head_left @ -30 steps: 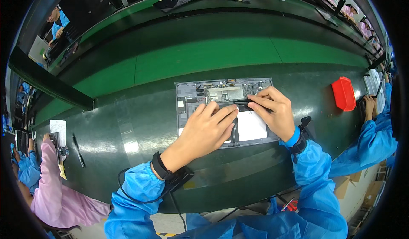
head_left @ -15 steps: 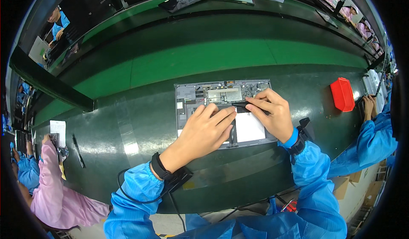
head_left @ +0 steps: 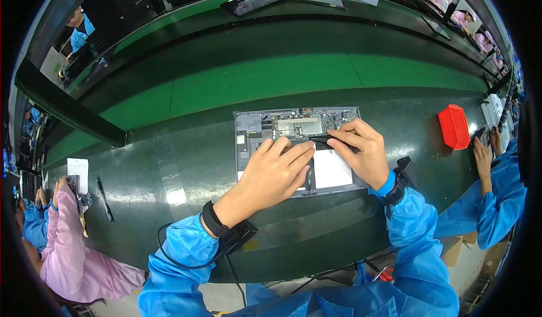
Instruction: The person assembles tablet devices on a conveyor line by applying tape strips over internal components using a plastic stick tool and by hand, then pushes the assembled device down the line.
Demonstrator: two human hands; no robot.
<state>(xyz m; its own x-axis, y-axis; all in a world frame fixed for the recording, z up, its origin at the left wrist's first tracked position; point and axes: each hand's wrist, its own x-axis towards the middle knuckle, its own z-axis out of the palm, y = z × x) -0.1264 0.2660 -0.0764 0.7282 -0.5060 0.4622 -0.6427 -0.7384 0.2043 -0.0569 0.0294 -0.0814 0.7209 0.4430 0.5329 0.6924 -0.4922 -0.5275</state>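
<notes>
An opened laptop base [head_left: 246, 126] lies in front of me on the dark green bench, with its circuit board [head_left: 305, 126] exposed along the far side. Between the thumb and fingers of my right hand [head_left: 364, 147] is a pair of black tweezers [head_left: 323, 140], its tips pointing left over the middle of the base. My left hand [head_left: 270, 173] rests palm down across the base, fingers stretched, the index fingertip beside the tweezer tips. Right of that hand a white rectangular panel [head_left: 332, 170] shows. The spot under my left fingers is hidden.
A red bin [head_left: 453, 126] stands to the right, near a co-worker's hands [head_left: 484, 156]. At left lie a black pen [head_left: 105, 199] and a paper sheet [head_left: 78, 172], beside a co-worker in a pink sleeve [head_left: 65, 243]. A black post [head_left: 70, 105] rises at the left.
My hands and the tweezers keep their place on the laptop base; the view shifts only slightly. At right, the co-worker's hands have moved toward the red bin.
</notes>
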